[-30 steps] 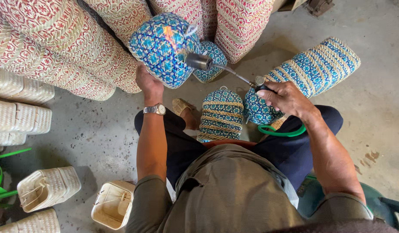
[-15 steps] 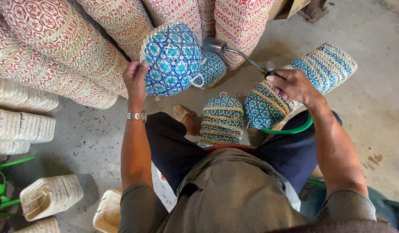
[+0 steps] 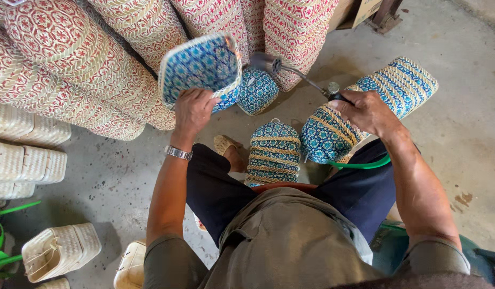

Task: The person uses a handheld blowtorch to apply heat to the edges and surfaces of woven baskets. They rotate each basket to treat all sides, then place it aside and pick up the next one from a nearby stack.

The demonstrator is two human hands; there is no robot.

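Note:
My left hand grips the lower edge of a blue and white woven basket, held up with its square bottom tilted toward me. My right hand holds a gas torch by its handle; the metal nozzle points at the basket's right edge, where a small flame shows. A green hose runs from the torch under my right arm. A wristwatch is on my left wrist.
Stacks of blue woven baskets stand between my knees and lie at the right. Red and white woven basket stacks fill the back and left. Plain pale baskets sit on the concrete floor at lower left.
My left hand has turned the blue basket and shifted it right, its bottom now tilted toward me. The torch nozzle has moved closer to its right edge.

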